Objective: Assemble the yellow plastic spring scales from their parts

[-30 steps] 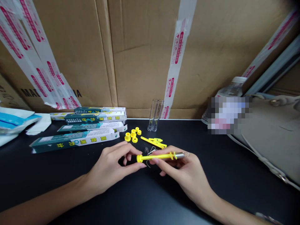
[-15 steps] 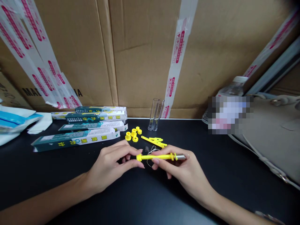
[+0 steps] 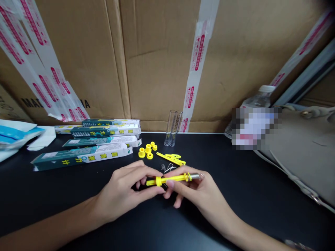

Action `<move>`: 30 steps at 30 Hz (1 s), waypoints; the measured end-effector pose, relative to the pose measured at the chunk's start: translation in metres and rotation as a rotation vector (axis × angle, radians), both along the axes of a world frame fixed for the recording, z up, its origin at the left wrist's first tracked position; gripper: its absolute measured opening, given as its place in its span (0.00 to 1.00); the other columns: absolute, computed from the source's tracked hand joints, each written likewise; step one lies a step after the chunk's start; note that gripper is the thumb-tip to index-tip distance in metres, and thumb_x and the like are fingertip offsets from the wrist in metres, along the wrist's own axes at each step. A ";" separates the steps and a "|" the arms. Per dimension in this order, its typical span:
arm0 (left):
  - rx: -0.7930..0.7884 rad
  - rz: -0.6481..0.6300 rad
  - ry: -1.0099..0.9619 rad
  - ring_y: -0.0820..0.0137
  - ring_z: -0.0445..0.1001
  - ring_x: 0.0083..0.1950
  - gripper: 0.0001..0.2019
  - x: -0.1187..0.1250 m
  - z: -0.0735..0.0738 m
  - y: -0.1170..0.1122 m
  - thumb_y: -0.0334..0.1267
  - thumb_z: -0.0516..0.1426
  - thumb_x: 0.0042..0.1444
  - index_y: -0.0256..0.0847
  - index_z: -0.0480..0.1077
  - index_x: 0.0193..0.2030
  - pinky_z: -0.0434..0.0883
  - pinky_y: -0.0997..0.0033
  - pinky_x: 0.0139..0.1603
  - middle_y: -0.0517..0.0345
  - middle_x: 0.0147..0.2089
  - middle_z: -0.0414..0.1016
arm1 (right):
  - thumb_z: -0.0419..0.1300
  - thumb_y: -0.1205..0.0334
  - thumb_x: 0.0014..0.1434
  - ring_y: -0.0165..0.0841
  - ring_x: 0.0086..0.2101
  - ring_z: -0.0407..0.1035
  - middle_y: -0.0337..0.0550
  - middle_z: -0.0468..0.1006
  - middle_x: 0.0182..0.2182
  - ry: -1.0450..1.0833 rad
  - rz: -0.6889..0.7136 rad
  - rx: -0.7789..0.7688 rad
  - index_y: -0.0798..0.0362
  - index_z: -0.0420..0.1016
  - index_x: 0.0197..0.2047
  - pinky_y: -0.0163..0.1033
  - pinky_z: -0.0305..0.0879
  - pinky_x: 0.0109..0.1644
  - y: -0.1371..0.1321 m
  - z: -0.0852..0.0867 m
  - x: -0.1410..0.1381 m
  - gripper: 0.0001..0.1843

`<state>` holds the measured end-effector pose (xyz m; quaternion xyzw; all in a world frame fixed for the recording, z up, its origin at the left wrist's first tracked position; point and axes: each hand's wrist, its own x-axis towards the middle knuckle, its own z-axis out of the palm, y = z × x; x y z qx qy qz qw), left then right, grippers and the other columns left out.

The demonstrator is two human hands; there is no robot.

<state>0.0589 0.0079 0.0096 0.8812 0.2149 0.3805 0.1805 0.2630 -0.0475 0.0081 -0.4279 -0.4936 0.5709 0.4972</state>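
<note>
My left hand (image 3: 124,190) pinches a yellow flanged cap (image 3: 158,181) between thumb and fingertips. Through this cap runs a thin yellow rod (image 3: 175,178), its tip sticking out on the left. My right hand (image 3: 201,191) grips the rod between thumb and fingers, with yellow rings (image 3: 187,177) and a silver metal cylinder (image 3: 195,176) at its right end. Just behind the hands lie small springs (image 3: 163,167) and bent wire hooks (image 3: 170,166), partly covered by my right fingers. Loose yellow caps (image 3: 141,152) and flat yellow strips (image 3: 169,158) are farther back.
Two clear tubes (image 3: 171,129) stand upright near the cardboard wall (image 3: 157,69). Several slim printed boxes (image 3: 81,157) lie at left, beside a blue-and-white packet (image 3: 18,134). On the right are a plastic bottle (image 3: 258,99) and a grey bag (image 3: 300,146). The table (image 3: 125,233) is black.
The yellow cap has slid inward along the rod from its left end, so the rod's tip now protrudes. My right hand and the rod have shifted left, tilting slightly.
</note>
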 end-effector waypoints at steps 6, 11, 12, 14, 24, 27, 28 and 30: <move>0.017 -0.002 -0.044 0.76 0.69 0.30 0.05 0.001 -0.005 -0.002 0.30 0.63 0.59 0.37 0.74 0.42 0.69 0.79 0.28 0.61 0.32 0.72 | 0.71 0.56 0.55 0.29 0.27 0.78 0.42 0.83 0.27 0.033 0.016 -0.024 0.57 0.83 0.37 0.29 0.78 0.30 0.001 0.001 0.001 0.12; -0.045 0.029 -0.019 0.77 0.67 0.26 0.02 0.002 -0.004 -0.001 0.28 0.63 0.56 0.36 0.74 0.36 0.67 0.79 0.26 0.62 0.29 0.70 | 0.71 0.58 0.56 0.34 0.35 0.82 0.45 0.86 0.31 0.115 0.036 -0.097 0.57 0.81 0.36 0.33 0.80 0.41 0.000 0.001 0.002 0.11; -0.085 0.036 -0.013 0.77 0.67 0.26 0.02 0.002 -0.003 -0.001 0.28 0.62 0.56 0.36 0.74 0.36 0.67 0.79 0.25 0.63 0.28 0.70 | 0.71 0.58 0.56 0.35 0.36 0.83 0.46 0.86 0.32 0.140 0.039 -0.109 0.57 0.80 0.36 0.34 0.80 0.42 -0.001 0.000 0.002 0.11; -0.159 0.034 -0.008 0.78 0.67 0.24 0.02 0.002 -0.002 0.000 0.28 0.62 0.55 0.36 0.75 0.36 0.67 0.80 0.24 0.64 0.27 0.69 | 0.71 0.58 0.57 0.36 0.37 0.83 0.47 0.86 0.33 0.185 0.044 -0.127 0.57 0.78 0.36 0.36 0.80 0.45 -0.002 -0.003 0.003 0.11; -0.064 0.022 -0.018 0.76 0.68 0.27 0.04 0.002 -0.004 0.003 0.32 0.62 0.60 0.34 0.75 0.36 0.67 0.79 0.26 0.60 0.29 0.69 | 0.70 0.60 0.59 0.39 0.41 0.82 0.47 0.86 0.35 0.246 0.052 -0.146 0.56 0.75 0.34 0.41 0.78 0.50 -0.003 -0.007 0.006 0.10; -0.018 0.015 -0.023 0.75 0.68 0.28 0.02 0.001 -0.005 0.001 0.30 0.62 0.60 0.33 0.75 0.38 0.68 0.79 0.27 0.59 0.30 0.70 | 0.70 0.61 0.59 0.38 0.43 0.82 0.47 0.86 0.37 0.242 0.057 -0.151 0.56 0.76 0.33 0.40 0.78 0.51 -0.004 -0.007 0.006 0.10; -0.015 0.015 -0.028 0.75 0.69 0.28 0.02 0.001 -0.005 0.001 0.30 0.62 0.60 0.33 0.75 0.38 0.68 0.79 0.27 0.59 0.30 0.70 | 0.70 0.61 0.59 0.38 0.43 0.82 0.47 0.86 0.37 0.243 0.058 -0.155 0.56 0.76 0.33 0.40 0.77 0.52 -0.004 -0.007 0.006 0.09; -0.027 0.017 -0.033 0.76 0.69 0.28 0.02 0.001 -0.005 0.002 0.30 0.62 0.60 0.33 0.75 0.39 0.67 0.79 0.27 0.60 0.30 0.69 | 0.70 0.60 0.59 0.38 0.42 0.82 0.47 0.86 0.37 0.248 0.061 -0.164 0.56 0.76 0.34 0.41 0.77 0.52 -0.004 -0.008 0.007 0.09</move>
